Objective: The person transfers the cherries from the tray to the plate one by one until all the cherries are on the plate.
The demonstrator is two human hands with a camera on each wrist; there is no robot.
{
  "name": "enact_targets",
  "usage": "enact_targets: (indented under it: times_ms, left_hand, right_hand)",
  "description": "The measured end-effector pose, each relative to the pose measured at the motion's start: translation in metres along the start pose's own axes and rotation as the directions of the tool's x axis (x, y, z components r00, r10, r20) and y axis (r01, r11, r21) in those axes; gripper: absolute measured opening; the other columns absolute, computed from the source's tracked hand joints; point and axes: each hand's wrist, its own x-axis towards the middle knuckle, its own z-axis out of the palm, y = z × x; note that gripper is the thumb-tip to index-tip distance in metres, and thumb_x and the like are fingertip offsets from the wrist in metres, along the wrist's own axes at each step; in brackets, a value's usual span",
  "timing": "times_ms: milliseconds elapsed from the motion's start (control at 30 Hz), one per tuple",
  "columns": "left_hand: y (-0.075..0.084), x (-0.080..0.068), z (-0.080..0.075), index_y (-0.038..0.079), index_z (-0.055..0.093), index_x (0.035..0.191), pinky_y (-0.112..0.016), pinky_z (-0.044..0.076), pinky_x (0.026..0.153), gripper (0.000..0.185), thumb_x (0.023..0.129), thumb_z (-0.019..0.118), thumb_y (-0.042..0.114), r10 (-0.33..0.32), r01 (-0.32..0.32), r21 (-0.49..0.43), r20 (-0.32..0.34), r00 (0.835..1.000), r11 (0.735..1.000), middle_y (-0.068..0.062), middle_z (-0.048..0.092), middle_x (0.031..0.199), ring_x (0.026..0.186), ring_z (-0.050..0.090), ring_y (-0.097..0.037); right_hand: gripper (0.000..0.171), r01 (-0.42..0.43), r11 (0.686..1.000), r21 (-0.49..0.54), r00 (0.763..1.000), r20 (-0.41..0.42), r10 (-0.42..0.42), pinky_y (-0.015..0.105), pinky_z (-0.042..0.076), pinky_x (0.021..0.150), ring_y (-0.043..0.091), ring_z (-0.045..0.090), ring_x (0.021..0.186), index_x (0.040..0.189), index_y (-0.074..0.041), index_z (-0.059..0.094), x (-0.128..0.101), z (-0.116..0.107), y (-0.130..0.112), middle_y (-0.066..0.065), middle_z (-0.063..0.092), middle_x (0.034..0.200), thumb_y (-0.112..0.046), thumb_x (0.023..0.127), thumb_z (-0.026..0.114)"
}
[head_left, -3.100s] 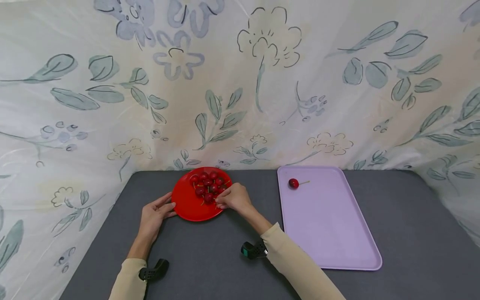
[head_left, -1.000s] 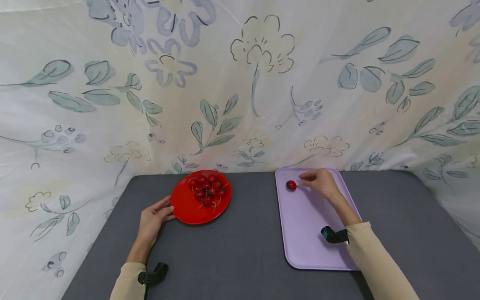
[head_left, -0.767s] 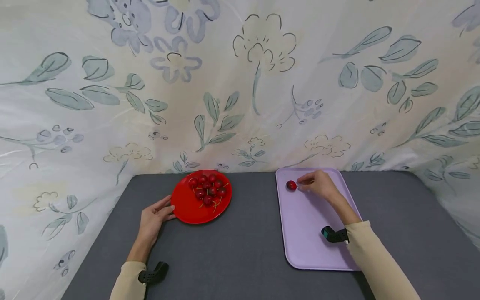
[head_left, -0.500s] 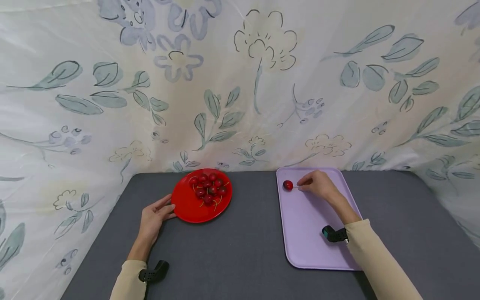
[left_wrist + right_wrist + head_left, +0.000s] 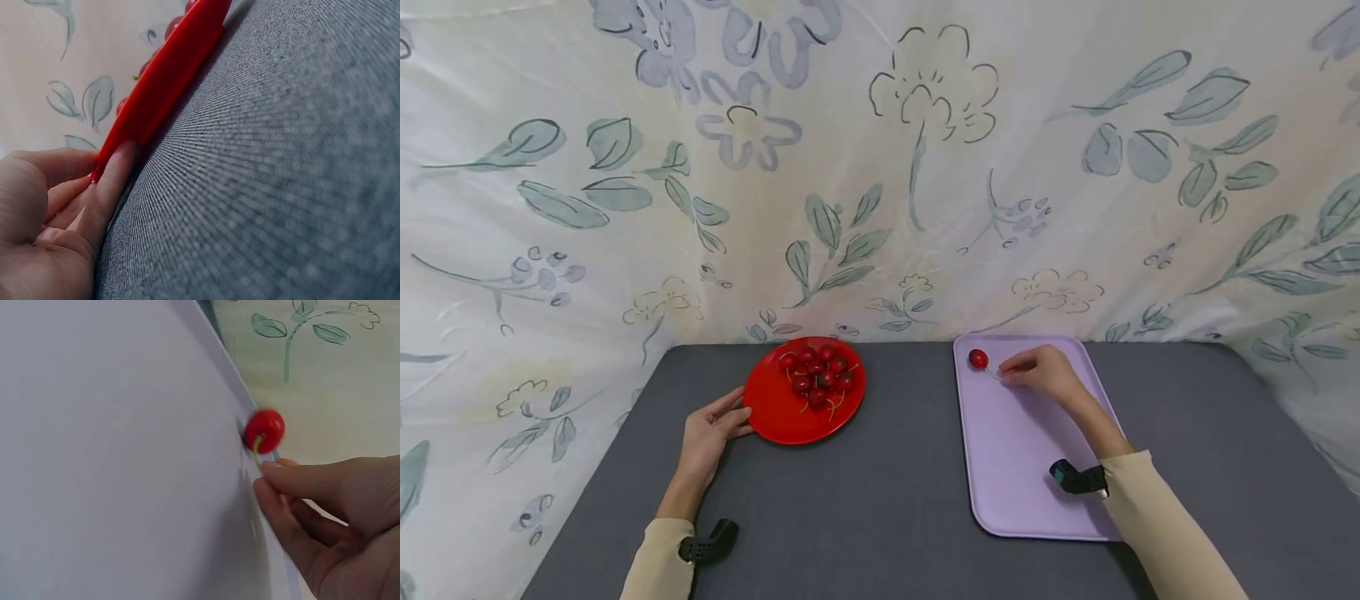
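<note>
My left hand (image 5: 710, 431) grips the left rim of a round red plate (image 5: 775, 421), the thumb on one side of the rim and fingers on the other in the left wrist view. Red cherries (image 5: 816, 375) with stems are heaped on the plate. Over the lilac tray (image 5: 1022, 483), my right hand (image 5: 1045, 372) pinches the thin stem of a single cherry (image 5: 977, 359). In the right wrist view, the cherry (image 5: 265, 431) sits just beyond the thumb and index fingertips, its green stem running to them. Whether the fruit touches the tray is hard to tell.
The tray's raised edge (image 5: 970, 492) runs round it, to the right of the plate. Dark grey cloth (image 5: 857, 508) covers the table. A floral curtain (image 5: 850, 167) hangs behind the table's back edge.
My right hand has gone from the plate to the tray and now pinches the cherry's stem. The cherry has shifted slightly left and away from me. My left hand has stayed at the plate.
</note>
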Motion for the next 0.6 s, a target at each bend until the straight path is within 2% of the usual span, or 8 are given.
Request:
enact_targets:
  times_ms: [133,167,233,300,400,533,600]
  left_hand:
    - [-0.001,0.001,0.000,-0.002,0.042,0.146,-0.026,0.060,0.078,0.053,0.097,0.061,0.006,0.006,-0.006,-0.020,0.009,1.000,1.000,-0.024,0.045,0.144,0.089,0.069,-0.005]
    - [-0.002,0.001,0.000,-0.002,0.043,0.146,-0.026,0.060,0.077,0.052,0.097,0.060,0.006,0.011,-0.011,-0.022,0.009,1.000,1.000,-0.024,0.045,0.144,0.090,0.069,-0.005]
    - [-0.003,0.001,0.000,-0.002,0.043,0.145,-0.026,0.060,0.077,0.052,0.097,0.060,0.005,0.018,-0.017,-0.025,0.009,1.000,1.000,-0.024,0.046,0.144,0.089,0.069,-0.005]
    - [-0.003,0.001,0.000,-0.003,0.042,0.146,-0.026,0.059,0.078,0.052,0.097,0.060,0.006,0.024,-0.024,-0.021,0.011,1.000,0.999,-0.024,0.046,0.144,0.090,0.069,-0.005]
    - [-0.003,0.001,0.000,-0.003,0.042,0.146,-0.025,0.059,0.078,0.052,0.098,0.060,0.006,0.027,-0.026,-0.021,0.014,1.000,0.999,-0.024,0.045,0.144,0.090,0.068,-0.004]
    - [-0.004,0.002,0.000,-0.003,0.043,0.146,-0.026,0.060,0.078,0.052,0.097,0.060,0.005,0.018,-0.018,-0.029,0.011,1.000,0.999,-0.023,0.046,0.144,0.091,0.068,-0.004]
    - [-0.005,0.002,0.000,-0.003,0.043,0.145,-0.027,0.060,0.077,0.052,0.097,0.060,0.004,0.011,-0.011,-0.032,0.007,1.000,0.999,-0.023,0.046,0.144,0.091,0.068,-0.005]
  right_hand:
    - [0.026,-0.070,0.987,0.147,0.997,-0.029,0.075,0.018,0.054,0.072,0.018,0.068,0.091,0.109,0.005,0.073,-0.002,0.003,-0.002,0.017,0.073,0.102,-0.008,0.087,0.074]
    - [0.029,-0.084,0.976,0.202,0.996,-0.025,0.091,0.017,0.055,0.073,0.014,0.068,0.090,0.112,0.006,0.071,-0.002,0.004,-0.003,0.015,0.073,0.103,-0.009,0.087,0.074]
    - [0.036,-0.100,0.928,0.359,0.994,-0.006,0.110,0.018,0.057,0.077,0.007,0.068,0.087,0.117,0.010,0.067,-0.001,0.007,-0.005,0.010,0.074,0.103,-0.009,0.088,0.074]
    - [0.039,-0.113,0.853,0.510,0.992,0.015,0.122,0.020,0.058,0.079,0.004,0.069,0.085,0.120,0.012,0.064,0.000,0.010,-0.010,0.003,0.075,0.099,-0.007,0.088,0.073]
    - [0.035,-0.115,0.690,0.715,0.993,0.064,0.099,0.024,0.057,0.083,0.006,0.070,0.087,0.121,0.014,0.062,0.002,0.016,-0.018,-0.002,0.074,0.095,0.003,0.089,0.069]
    - [0.028,-0.159,0.501,0.851,0.987,0.132,0.088,0.025,0.057,0.085,0.009,0.070,0.089,0.117,0.006,0.068,0.003,0.026,-0.030,0.002,0.074,0.098,0.011,0.090,0.061]
    - [0.033,-0.190,0.447,0.874,0.982,0.166,0.093,0.024,0.057,0.085,0.009,0.070,0.090,0.124,0.008,0.063,0.004,0.032,-0.036,0.002,0.073,0.098,0.013,0.092,0.057]
